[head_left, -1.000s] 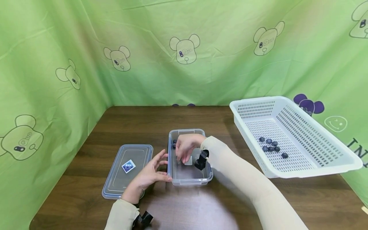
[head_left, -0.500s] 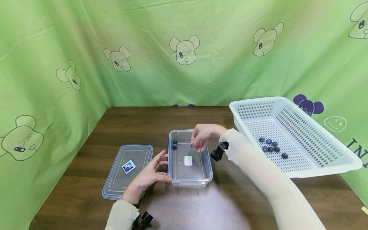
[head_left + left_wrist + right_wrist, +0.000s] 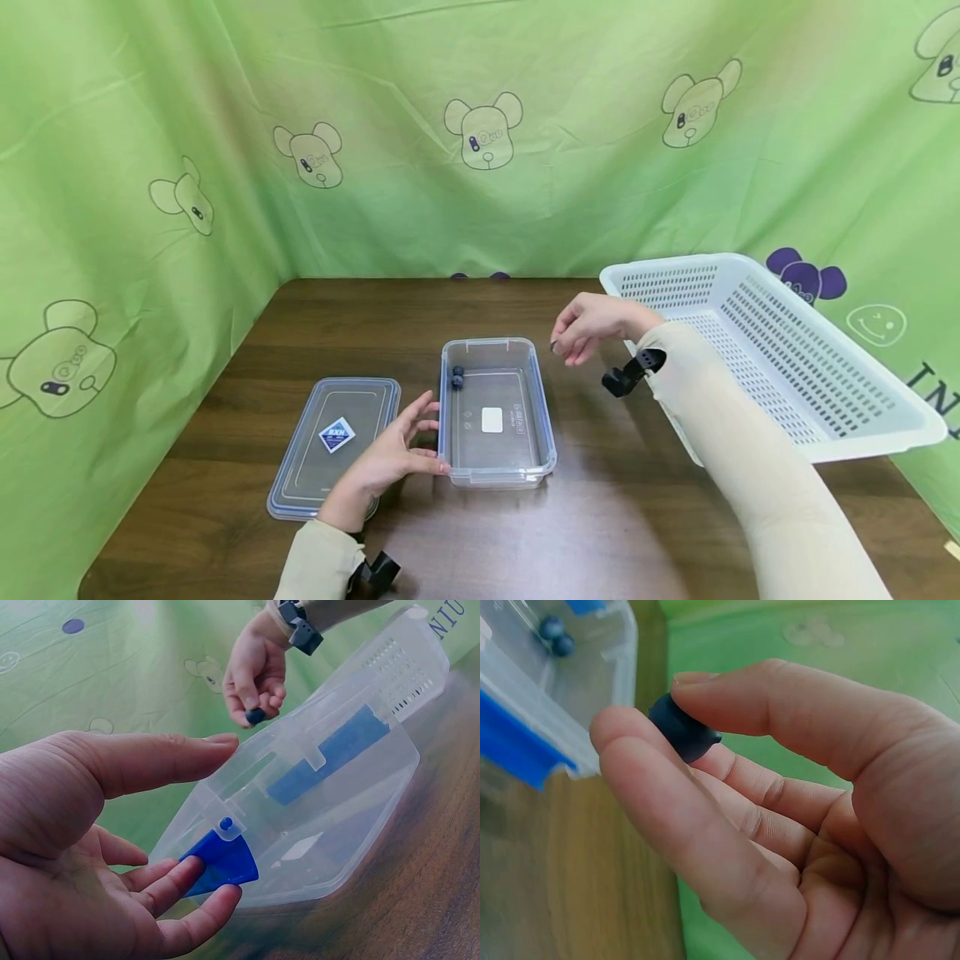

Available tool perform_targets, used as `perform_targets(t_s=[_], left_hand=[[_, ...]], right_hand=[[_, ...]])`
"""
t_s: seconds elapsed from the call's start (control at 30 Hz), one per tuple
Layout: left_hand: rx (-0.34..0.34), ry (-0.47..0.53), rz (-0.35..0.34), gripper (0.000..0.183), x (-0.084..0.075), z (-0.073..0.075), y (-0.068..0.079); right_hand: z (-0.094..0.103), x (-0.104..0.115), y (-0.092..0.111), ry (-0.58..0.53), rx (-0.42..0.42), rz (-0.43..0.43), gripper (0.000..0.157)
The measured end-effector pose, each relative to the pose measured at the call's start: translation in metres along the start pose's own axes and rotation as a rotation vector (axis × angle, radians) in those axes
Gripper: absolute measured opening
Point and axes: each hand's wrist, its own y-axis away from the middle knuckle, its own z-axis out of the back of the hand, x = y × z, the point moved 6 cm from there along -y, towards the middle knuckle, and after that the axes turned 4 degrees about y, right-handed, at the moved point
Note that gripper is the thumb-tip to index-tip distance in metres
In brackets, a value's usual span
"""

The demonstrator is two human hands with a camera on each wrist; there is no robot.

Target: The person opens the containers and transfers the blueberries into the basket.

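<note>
My right hand (image 3: 592, 325) hovers over the table between the clear plastic food container (image 3: 472, 450) and the white basket. Between thumb and fingertips it pinches a dark blueberry (image 3: 681, 729), which shows clearly in the right wrist view. Two more blueberries (image 3: 457, 377) lie inside the container by its left wall. At that wall, my left hand (image 3: 393, 458) touches the container with spread, relaxed fingers, its thumb at the near left corner of the rim. In the left wrist view some fingertips rest against a blue clip (image 3: 225, 862) on the container's side.
A clear lid (image 3: 307, 479) with a blue diamond sticker lies on the wooden table left of the container. At the right stands the white perforated basket (image 3: 877, 429), partly covered by my right sleeve. Behind the table hangs a green printed curtain (image 3: 405, 192).
My right hand has lifted out of the container and moved right towards the basket with the blueberry between its fingers. The left hand and the container have stayed in place.
</note>
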Motion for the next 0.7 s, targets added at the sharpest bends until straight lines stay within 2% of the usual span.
perform_targets(t_s=[0.27, 0.5, 0.7], left_hand=[[-0.006, 0.005, 0.021, 0.108, 0.002, 0.001, -0.001], [-0.007, 0.009, 0.032, 0.109, 0.002, 0.002, -0.001], [-0.006, 0.009, 0.032, 0.109, 0.002, 0.002, -0.001]], right_hand=[[0.033, -0.021, 0.028, -0.063, -0.074, -0.031, 0.014], [0.062, -0.043, 0.051, -0.168, -0.129, -0.056, 0.007], [0.083, -0.067, 0.071, -0.268, -0.171, -0.066, 0.015]])
